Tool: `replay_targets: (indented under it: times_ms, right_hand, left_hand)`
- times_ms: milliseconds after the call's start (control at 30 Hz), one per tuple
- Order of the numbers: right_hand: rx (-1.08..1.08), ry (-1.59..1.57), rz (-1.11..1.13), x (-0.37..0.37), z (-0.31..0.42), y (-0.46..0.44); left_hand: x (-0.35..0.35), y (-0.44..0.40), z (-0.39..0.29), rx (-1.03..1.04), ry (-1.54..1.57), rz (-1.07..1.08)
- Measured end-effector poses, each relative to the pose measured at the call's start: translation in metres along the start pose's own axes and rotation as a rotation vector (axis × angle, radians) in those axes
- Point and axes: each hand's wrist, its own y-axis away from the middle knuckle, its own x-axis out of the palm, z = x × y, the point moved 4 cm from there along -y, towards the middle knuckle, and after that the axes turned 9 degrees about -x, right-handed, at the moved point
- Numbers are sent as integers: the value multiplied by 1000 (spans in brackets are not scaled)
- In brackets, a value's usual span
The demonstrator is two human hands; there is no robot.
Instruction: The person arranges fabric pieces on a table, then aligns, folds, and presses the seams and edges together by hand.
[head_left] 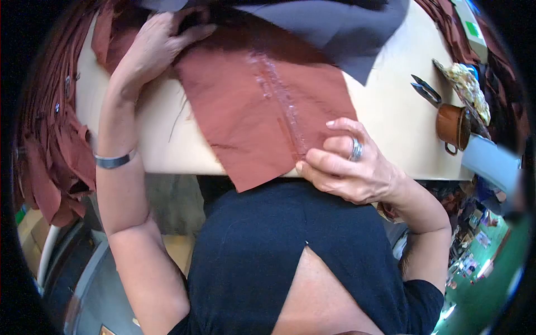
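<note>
A reddish-brown fabric piece lies on the table, its lower corner hanging over the near edge. A seam with a shiny, whitish strip runs down its middle. My right hand, wearing rings, pinches the fabric at the lower end of this seam between thumb and curled fingers. At the upper left, my left hand rests on the fabric with thumb and forefinger apart; its other fingers are partly hidden in shadow. Grey fabric spreads over the top of the brown piece.
Brown fabric strips hang in a thick bundle at the left. On the table's right side are dark-handled snips, a brown cup-like holder and a patterned cloth pad. A light-blue object juts past the table corner.
</note>
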Motion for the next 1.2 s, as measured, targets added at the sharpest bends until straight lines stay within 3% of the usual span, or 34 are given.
replay_targets:
  times_ms: [33, 100, 133, 167, 233, 300, 367, 467, 567, 700, 800, 900, 1033, 1067, 1200]
  right_hand:
    - [47, -53, -2, -7, -4, 2]
    - [263, -46, -147, -42, -14, 18]
    - [378, 12, -249, -65, -17, 33]
    - [548, 86, -383, -87, -15, 55]
    - [829, 220, -526, -128, -8, 93]
    - [1034, 587, -288, -154, 1, 124]
    - [1194, 586, -130, -158, 5, 151]
    - [1153, 770, 149, -149, -1, 175]
    - [1193, 747, 215, -139, -17, 195]
    - [1482, 500, 261, -131, -34, 215]
    - [1284, 617, 16, -144, -23, 216]
    - [1283, 698, -10, -148, -6, 197]
    - [1209, 868, 210, -136, 2, 165]
    - [1163, 913, 203, -132, 3, 147]
    - [783, 409, -126, -98, -11, 52]
  left_hand:
    - [1, -4, 3, 109, -58, -52]
    - [1, -7, 11, 67, -111, -39]
    - [0, -6, 9, -74, -102, 35]
    - [2, -7, 21, 28, -5, -48]
    - [0, -6, 21, -73, -13, 14]
    - [3, -10, 32, -42, 67, 17]
    - [3, -6, 34, -86, 111, 26]
    - [4, -5, 38, -99, 168, 4]
    - [3, -7, 39, -111, 169, 18]
    - [5, -6, 39, -117, 203, 14]
    - [3, -6, 44, -138, 134, 12]
    - [4, -7, 41, -65, 120, -17]
    - [6, -10, 38, -114, 160, 50]
    - [3, -6, 21, -60, 16, -4]
    - [-2, 0, -4, 57, 13, -47]
